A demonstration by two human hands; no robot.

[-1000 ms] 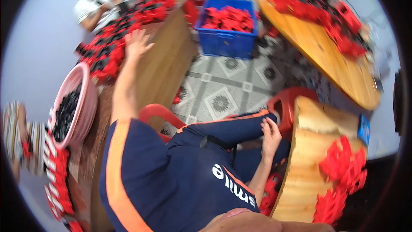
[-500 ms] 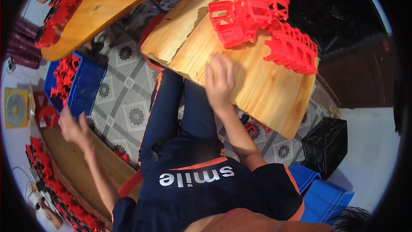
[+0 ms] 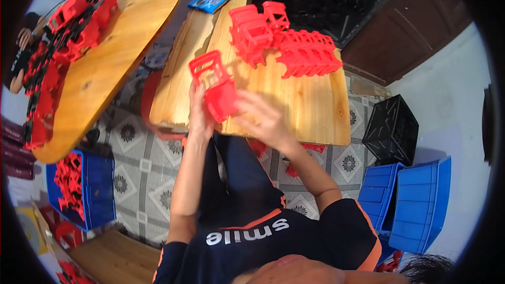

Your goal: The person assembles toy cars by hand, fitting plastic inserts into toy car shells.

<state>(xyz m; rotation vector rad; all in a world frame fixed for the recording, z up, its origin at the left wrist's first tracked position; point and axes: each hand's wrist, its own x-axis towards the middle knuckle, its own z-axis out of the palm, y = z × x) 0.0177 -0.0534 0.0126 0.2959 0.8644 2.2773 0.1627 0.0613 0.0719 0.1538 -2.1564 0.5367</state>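
My left hand (image 3: 198, 111) grips a red plastic cab-shaped shell (image 3: 221, 97) by its left side, above the near left part of the wooden table (image 3: 310, 110). An open window frame shows at the shell's far end. Beside its right edge is my right hand (image 3: 264, 122), fingers stretched out and slightly blurred; whether they touch the shell is hard to make out. Farther back on the table stand several similar red shells (image 3: 250, 31), bunched together. A row of red ribbed plastic parts (image 3: 310, 55) lies to their right.
A blue packet (image 3: 209, 1) lies at the table's far left corner. On the left, a curved wooden table (image 3: 126, 37) carries red and black parts, with another person's arm beyond. Below it stands a blue bin (image 3: 100, 189) of red parts. A black crate (image 3: 392, 129) and blue bins (image 3: 421, 200) are at right.
My left hand has come from beside the blue bin to the table and now holds a red shell. My right hand has moved beside that shell. The view has turned toward the left table.
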